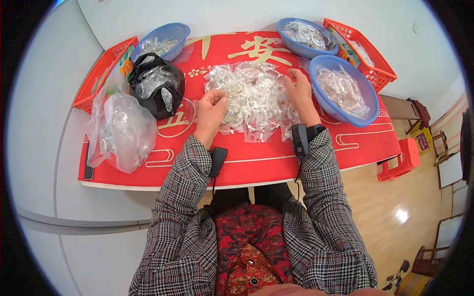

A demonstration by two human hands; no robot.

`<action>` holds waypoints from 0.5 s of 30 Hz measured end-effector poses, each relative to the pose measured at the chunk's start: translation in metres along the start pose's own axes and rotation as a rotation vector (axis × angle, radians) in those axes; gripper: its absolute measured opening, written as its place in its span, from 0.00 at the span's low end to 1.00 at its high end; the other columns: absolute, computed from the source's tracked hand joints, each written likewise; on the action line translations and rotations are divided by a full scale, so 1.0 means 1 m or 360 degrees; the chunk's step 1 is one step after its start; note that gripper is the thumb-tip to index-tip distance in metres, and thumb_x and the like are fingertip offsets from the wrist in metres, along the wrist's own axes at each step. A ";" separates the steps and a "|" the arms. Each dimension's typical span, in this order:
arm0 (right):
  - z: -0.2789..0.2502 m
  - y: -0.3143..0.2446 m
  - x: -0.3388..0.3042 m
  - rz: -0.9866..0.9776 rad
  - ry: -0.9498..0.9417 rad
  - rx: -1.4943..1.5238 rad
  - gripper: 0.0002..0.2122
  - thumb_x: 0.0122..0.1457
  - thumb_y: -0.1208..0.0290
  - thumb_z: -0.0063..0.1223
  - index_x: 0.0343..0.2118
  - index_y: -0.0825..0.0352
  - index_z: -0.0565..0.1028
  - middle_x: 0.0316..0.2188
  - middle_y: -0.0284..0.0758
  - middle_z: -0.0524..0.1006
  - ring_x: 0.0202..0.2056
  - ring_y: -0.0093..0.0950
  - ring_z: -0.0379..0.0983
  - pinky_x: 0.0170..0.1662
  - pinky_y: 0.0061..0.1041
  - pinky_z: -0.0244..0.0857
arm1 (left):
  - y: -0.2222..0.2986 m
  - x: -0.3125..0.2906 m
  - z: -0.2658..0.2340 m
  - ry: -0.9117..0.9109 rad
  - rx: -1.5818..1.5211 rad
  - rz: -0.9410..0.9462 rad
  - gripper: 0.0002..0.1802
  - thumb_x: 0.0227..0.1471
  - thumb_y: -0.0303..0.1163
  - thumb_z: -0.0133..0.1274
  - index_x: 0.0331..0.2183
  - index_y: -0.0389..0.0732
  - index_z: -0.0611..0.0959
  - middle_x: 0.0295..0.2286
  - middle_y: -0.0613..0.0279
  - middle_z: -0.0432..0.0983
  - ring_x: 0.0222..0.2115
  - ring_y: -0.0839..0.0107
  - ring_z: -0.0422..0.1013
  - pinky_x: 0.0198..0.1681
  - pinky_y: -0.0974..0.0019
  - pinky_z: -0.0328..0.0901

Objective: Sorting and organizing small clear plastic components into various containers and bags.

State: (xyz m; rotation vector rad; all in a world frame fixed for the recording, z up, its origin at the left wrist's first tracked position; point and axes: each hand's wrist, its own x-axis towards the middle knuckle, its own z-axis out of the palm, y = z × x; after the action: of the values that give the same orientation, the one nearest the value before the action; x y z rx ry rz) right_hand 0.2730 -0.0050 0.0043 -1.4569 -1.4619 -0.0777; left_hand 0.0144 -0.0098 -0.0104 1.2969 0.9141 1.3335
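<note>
Centrally placed: heap of clear plastic packets (252, 96) between both hands, head view.

Head view: the heap lies on the red table cover (256, 158), its long axis running 9 to 3 o'clock. The left hand (211, 111) sits at the heap's 8 o'clock edge, fingers pinched narrow on a small packet. The right hand (299, 91) rests at its 3 o'clock edge, fingers loosely spread, touching packets. Both hands are about equally near; a blue basket (368, 98) lies just beyond the right hand.

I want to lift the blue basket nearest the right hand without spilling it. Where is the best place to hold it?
Probably hold the blue basket at its bare rim on the near right side, coming from the right with the right hand. The clear packets fill its inside, while the rim is free and stands open there.
</note>
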 end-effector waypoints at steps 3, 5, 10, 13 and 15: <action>0.000 -0.001 -0.003 0.0268 -0.0227 -0.0178 0.16 0.51 0.67 0.49 0.42 0.69 0.69 0.32 0.40 0.74 0.35 0.28 0.70 0.39 0.23 0.62 | -0.003 0.002 -0.001 -0.0020 -0.0006 0.0045 0.07 0.46 0.23 0.49 0.32 0.34 0.75 0.25 0.68 0.70 0.25 0.82 0.64 0.29 0.79 0.59; 0.000 -0.008 -0.006 0.0345 -0.0606 -0.0004 0.16 0.52 0.68 0.49 0.43 0.69 0.68 0.32 0.39 0.74 0.35 0.26 0.69 0.40 0.22 0.62 | -0.004 0.002 -0.001 -0.0029 -0.0012 0.0059 0.07 0.46 0.23 0.49 0.31 0.34 0.75 0.25 0.68 0.70 0.25 0.82 0.64 0.28 0.79 0.60; 0.003 -0.028 -0.015 0.0243 -0.0903 0.0741 0.17 0.53 0.68 0.48 0.46 0.68 0.67 0.33 0.36 0.73 0.35 0.24 0.69 0.38 0.22 0.63 | -0.002 0.001 0.000 -0.0067 0.0007 0.0040 0.06 0.45 0.23 0.49 0.30 0.34 0.75 0.24 0.69 0.70 0.24 0.82 0.65 0.28 0.79 0.60; 0.010 -0.037 -0.020 0.0120 -0.0947 0.0749 0.17 0.54 0.69 0.47 0.46 0.69 0.67 0.33 0.35 0.73 0.34 0.23 0.68 0.37 0.22 0.63 | 0.001 -0.001 0.001 -0.0124 0.0061 0.0021 0.06 0.45 0.24 0.50 0.30 0.35 0.75 0.23 0.69 0.70 0.23 0.82 0.64 0.27 0.79 0.60; 0.012 -0.039 -0.022 0.0069 -0.0974 0.0769 0.17 0.54 0.69 0.47 0.46 0.69 0.67 0.33 0.35 0.73 0.34 0.23 0.68 0.37 0.22 0.63 | 0.003 -0.003 0.002 -0.0200 0.0128 0.0033 0.05 0.45 0.24 0.50 0.29 0.35 0.75 0.22 0.70 0.69 0.22 0.83 0.64 0.25 0.79 0.60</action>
State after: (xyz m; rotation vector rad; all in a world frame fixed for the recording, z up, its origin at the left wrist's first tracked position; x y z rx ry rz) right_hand 0.2303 -0.0227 0.0061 -1.1492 -1.7661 0.7583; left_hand 0.0160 -0.0132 -0.0080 1.4388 0.8766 1.2272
